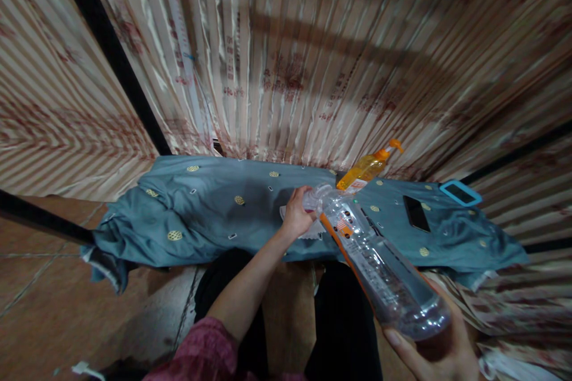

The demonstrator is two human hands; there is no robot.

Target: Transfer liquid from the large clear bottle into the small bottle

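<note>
While the right hand [440,351] gripped the bottle [379,265] base at lower right, the left hand [296,214] grasped its cap. The cap looked not yet off.

The right hand [435,354] is cut off by the bottom edge of the picture, so only some fingers and part of the palm show. It hides the base of the clear bottle [378,262]. The left hand [297,211] covers the bottle's mouth, so the cap cannot be seen. The print on the bottle's label is too small to read. The orange bottle [365,171] at the far edge of the blue cloth [214,214] is partly hidden behind the clear bottle.
</note>
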